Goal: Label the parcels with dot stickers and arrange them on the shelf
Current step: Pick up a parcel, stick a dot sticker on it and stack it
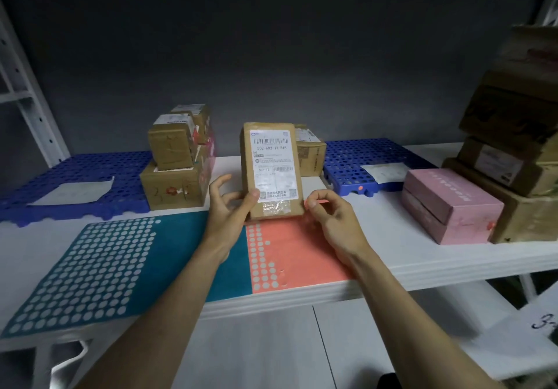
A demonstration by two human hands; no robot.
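A white shelf [407, 237] set against a dark grey wall [271, 41] carries the whole scene, with a person's two bare forearms reaching in from below. Far right of the grip, a stack of brown cartons [513, 153] rises at the shelf's end, a pink box [450, 204] lying just beside its base. Left of the grip lies a blue perforated mat [75, 177] bearing a white paper slip and a pile of taped brown boxes [176, 159]; a second blue mat [371, 162] sits behind and right, another brown box [309, 153] at its near edge, partly hidden by the held parcel. Directly beneath the hands, a teal sticker sheet [99, 267] and a coral sticker sheet [290, 255] lie flat side by side, both showing pale circles where dots have been peeled away. At centre, a brown parcel [270, 171] with a white shipping label stands upright above the coral sheet, gripped at its lower left corner by the left hand [229, 207], thumb pressed across the front. The right hand [329, 216] hovers just beside the parcel's lower right corner, thumb and forefinger pinched together on a coral dot sticker [320, 201].
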